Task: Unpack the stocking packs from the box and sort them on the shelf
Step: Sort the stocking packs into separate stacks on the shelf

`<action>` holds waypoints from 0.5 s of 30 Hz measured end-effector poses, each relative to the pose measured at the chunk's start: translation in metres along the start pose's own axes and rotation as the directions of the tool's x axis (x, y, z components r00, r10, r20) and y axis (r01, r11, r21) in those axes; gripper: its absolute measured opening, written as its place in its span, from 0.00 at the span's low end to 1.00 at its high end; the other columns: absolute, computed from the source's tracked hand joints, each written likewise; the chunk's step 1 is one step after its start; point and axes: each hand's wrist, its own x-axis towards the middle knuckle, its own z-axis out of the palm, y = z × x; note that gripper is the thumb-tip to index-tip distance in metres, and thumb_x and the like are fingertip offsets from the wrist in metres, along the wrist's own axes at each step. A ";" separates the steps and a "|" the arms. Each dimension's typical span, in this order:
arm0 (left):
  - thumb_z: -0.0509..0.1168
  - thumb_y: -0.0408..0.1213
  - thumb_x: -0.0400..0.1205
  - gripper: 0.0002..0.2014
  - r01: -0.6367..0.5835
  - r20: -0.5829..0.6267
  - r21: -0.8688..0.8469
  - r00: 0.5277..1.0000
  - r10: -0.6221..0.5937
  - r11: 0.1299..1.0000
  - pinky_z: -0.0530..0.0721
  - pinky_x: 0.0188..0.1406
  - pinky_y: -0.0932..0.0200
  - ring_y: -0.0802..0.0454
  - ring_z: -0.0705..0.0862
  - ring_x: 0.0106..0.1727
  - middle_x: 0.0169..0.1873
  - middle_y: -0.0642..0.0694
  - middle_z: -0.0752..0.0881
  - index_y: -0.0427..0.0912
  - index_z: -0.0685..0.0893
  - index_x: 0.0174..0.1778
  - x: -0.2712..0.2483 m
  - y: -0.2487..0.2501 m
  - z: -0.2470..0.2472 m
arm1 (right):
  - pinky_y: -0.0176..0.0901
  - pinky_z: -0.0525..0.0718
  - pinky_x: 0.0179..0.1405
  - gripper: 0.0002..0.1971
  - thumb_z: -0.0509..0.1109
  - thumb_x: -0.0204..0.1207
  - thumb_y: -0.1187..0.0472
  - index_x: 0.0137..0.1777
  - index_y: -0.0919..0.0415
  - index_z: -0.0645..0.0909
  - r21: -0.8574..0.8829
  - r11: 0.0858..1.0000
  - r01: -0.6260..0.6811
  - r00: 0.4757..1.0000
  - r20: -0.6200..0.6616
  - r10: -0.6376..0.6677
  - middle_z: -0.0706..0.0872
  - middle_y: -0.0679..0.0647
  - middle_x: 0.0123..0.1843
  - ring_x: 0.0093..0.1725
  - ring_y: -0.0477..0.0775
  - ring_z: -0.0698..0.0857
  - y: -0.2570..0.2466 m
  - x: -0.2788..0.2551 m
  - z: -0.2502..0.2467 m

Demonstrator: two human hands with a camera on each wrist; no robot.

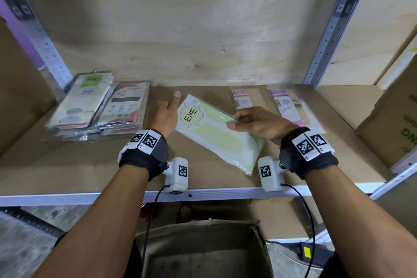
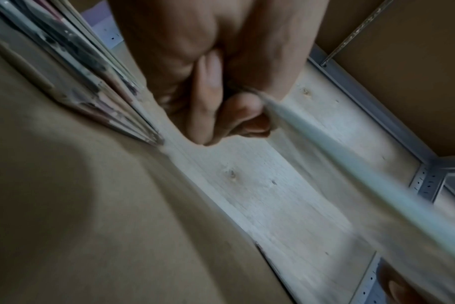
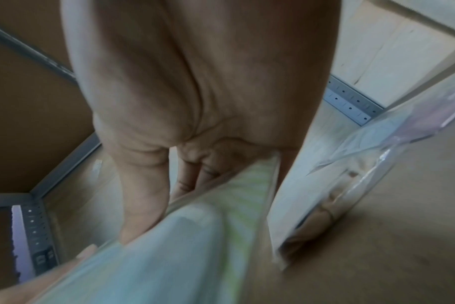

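A pale green stocking pack marked ENE hangs tilted just above the shelf board, between both hands. My right hand pinches its right edge, thumb on top and fingers beneath. My left hand grips its upper left corner with one digit sticking up. In the right wrist view the green pack runs under my right hand. In the left wrist view the pack's thin edge meets the curled fingers of my left hand. The open cardboard box sits below the shelf.
A leaning stack of mixed packs lies at the shelf's left. A pink pack and a purple pack lie at the back right. A printed carton stands at the far right, behind a metal upright.
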 end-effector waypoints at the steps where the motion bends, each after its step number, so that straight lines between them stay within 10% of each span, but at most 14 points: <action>1: 0.48 0.66 0.86 0.33 0.029 0.021 -0.073 0.999 -0.028 0.997 0.74 0.30 0.58 0.45 0.78 0.30 0.33 0.35 0.84 0.40 0.75 0.33 0.001 -0.001 0.000 | 0.49 0.83 0.58 0.12 0.74 0.79 0.61 0.54 0.71 0.85 0.022 1.000 0.006 1.000 0.006 -0.006 0.91 0.65 0.51 0.49 0.56 0.87 -0.001 0.000 0.000; 5: 0.52 0.67 0.85 0.30 0.126 0.019 -0.296 0.992 -0.126 0.947 0.85 0.40 0.53 0.43 0.87 0.39 0.45 0.35 0.92 0.43 0.79 0.35 0.000 -0.002 -0.004 | 0.43 0.82 0.54 0.12 0.74 0.79 0.63 0.55 0.73 0.85 0.081 0.997 0.018 1.000 0.013 -0.019 0.89 0.61 0.48 0.47 0.55 0.86 -0.004 0.001 0.002; 9: 0.48 0.70 0.84 0.32 0.134 -0.012 -0.427 0.988 -0.154 0.894 0.76 0.18 0.66 0.54 0.82 0.19 0.24 0.47 0.89 0.48 0.86 0.38 -0.005 0.003 -0.006 | 0.47 0.80 0.57 0.11 0.74 0.79 0.64 0.53 0.73 0.84 0.118 0.993 0.030 0.997 -0.079 -0.020 0.88 0.65 0.50 0.48 0.56 0.84 -0.003 0.005 0.008; 15: 0.70 0.64 0.77 0.27 0.259 0.475 -0.407 0.879 -0.039 0.876 0.92 0.37 0.59 0.46 0.94 0.41 0.46 0.40 0.93 0.42 0.86 0.57 -0.024 0.012 0.003 | 0.62 0.81 0.60 0.07 0.71 0.81 0.65 0.53 0.70 0.80 0.429 0.901 0.066 0.965 -0.259 0.052 0.83 0.71 0.54 0.52 0.64 0.82 -0.007 0.015 0.022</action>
